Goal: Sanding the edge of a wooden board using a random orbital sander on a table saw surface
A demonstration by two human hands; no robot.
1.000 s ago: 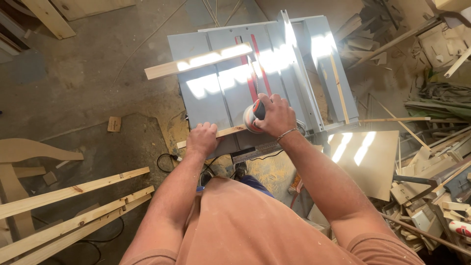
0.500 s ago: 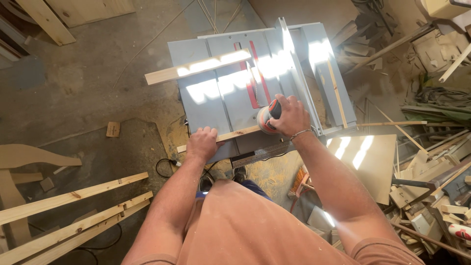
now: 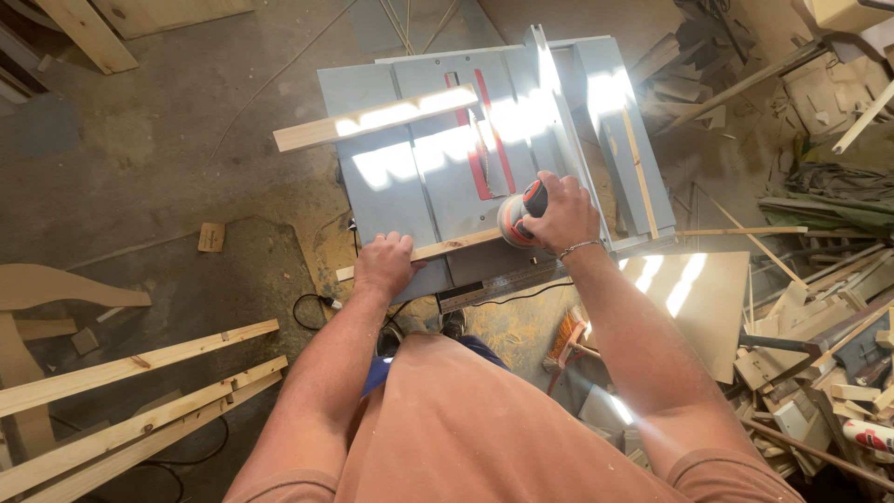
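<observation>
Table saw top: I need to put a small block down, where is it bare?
Bare grey table saw top lies between the long board and the thin strip under the left hand. Crowded by the right hand with its sander, near the blade slot.

Round orange sander (image 3: pixel 518 220) rests on thin wooden strip (image 3: pixel 445 248).

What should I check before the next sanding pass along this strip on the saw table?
1. Left hand pressing the wood strip flat: ok.
2. Right hand gripping the sander firmly: ok.
3. Sander pad on the strip: ok, at its right end.
4. Fingers away from the saw blade: ok.
5. Loose board across the table away from the strip: ok.
6. Saw switched off: cannot tell.
</observation>
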